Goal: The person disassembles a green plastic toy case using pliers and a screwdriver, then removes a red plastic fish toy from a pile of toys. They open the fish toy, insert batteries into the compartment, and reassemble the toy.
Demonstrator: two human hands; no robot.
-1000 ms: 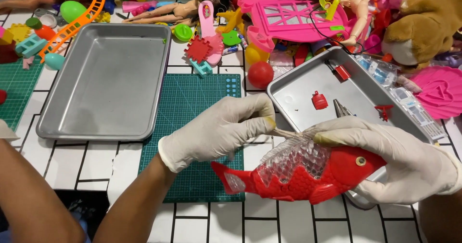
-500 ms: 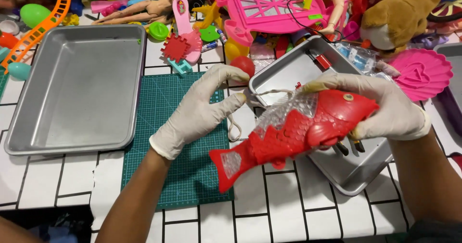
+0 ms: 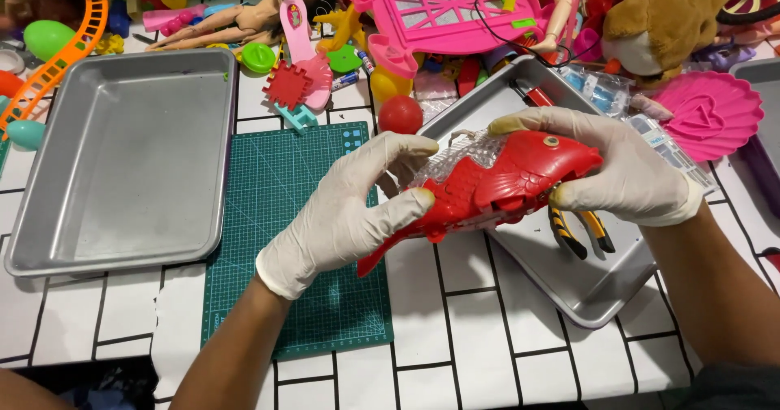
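At the far left an empty metal tray (image 3: 122, 158) is lying on the white tiled table (image 3: 455, 329), with an orange toy track (image 3: 69, 48) and a green plastic egg (image 3: 45, 38) sitting just beyond its upper left corner. To its right a green cutting mat (image 3: 284, 215) is lying flat, its left edge just beside the tray. Above the mat a red gear piece (image 3: 287, 85) is resting against a pink toy paddle (image 3: 305, 44), and a red ball (image 3: 400, 114) is sitting near the mat's upper right corner.

Over the right part of the mat, the left hand (image 3: 349, 207), in a white glove, is curling closed around the tail half of a red toy fish (image 3: 487, 186), with the thumb pressing on the near side and the fingers wrapping over the clear scaled part on top. The fish is being held in the air, head tilted up to the right, above the near edge of a second metal tray (image 3: 585, 288). The right hand (image 3: 617, 170), also gloved, is gripping the fish's head, fingers closing over the top near the eye. Below that hand, pliers with yellow and black handles (image 3: 581, 231) are lying in the second tray. Farther right a pink shell-shaped toy (image 3: 707, 117) is sitting on the table, with a brown plush toy (image 3: 658, 20) behind it.
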